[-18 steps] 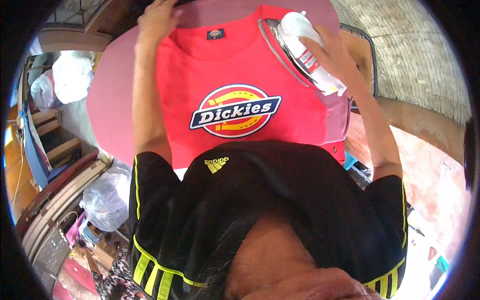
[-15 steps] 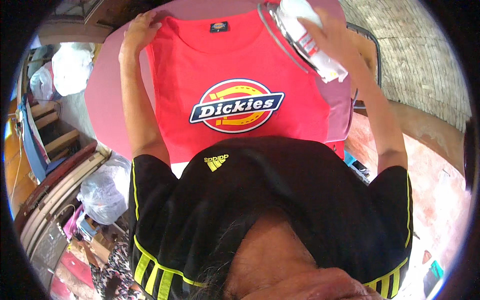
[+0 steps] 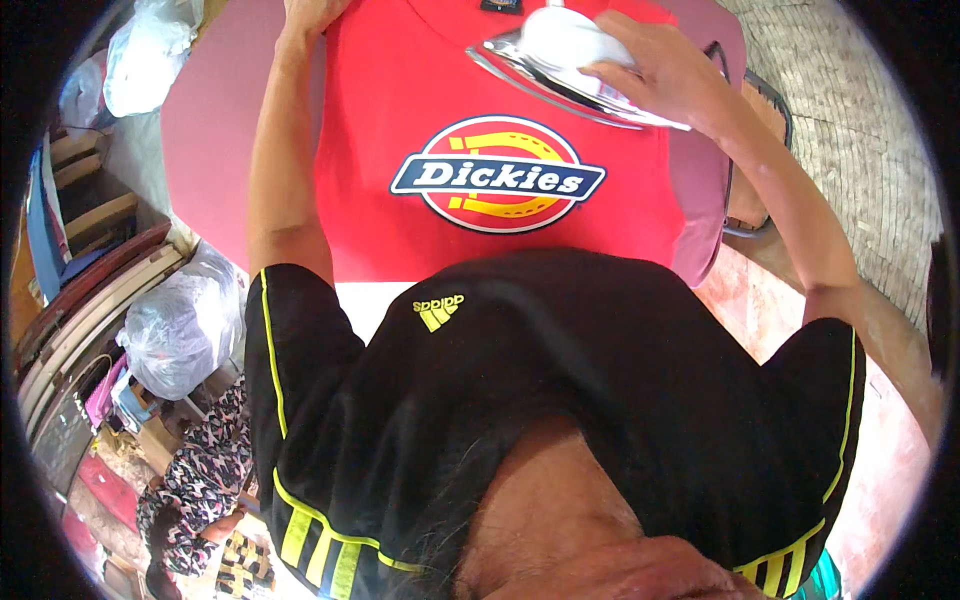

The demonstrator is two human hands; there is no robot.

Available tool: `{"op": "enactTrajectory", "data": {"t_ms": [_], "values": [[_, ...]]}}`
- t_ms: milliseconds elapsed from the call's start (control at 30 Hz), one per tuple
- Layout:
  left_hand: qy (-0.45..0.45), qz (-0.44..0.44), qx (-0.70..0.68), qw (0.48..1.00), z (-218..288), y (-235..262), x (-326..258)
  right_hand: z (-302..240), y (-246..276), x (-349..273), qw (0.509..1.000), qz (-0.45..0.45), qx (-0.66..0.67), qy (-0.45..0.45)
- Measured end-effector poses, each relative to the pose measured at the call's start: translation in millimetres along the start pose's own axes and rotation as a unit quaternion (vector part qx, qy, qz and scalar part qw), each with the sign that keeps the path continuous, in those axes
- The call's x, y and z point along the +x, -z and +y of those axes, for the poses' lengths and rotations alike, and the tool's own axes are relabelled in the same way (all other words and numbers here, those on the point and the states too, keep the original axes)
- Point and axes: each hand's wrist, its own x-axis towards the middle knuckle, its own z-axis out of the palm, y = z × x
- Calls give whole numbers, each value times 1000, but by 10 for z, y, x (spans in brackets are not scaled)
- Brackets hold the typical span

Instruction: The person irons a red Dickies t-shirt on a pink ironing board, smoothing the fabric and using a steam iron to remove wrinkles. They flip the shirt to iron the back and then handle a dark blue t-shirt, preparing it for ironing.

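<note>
Mauve board (image 3: pixel 215 130), red shirt (image 3: pixel 375 95).
Iron (image 3: pixel 565 40), clasped in right hand (image 3: pixel 668 72), points left, long axis oblique; left hand (image 3: pixel 314 12), grip indeterminable.

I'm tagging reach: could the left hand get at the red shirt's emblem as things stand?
Probably yes: the left hand, partly out of frame, is by the red shirt, and only fabric shows between it and the emblem. The iron in the right hand sits off that path.
</note>
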Motion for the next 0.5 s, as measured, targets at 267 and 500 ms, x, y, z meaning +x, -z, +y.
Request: {"op": "enactTrajectory", "data": {"t_ms": [267, 500], "values": [[1, 46, 0, 999, 131, -38, -91, -97, 105, 105, 998, -43, -38, -14], [27, 48, -10, 998, 216, 12, -59, 328, 379, -221, 986, 79, 68, -131]]}}
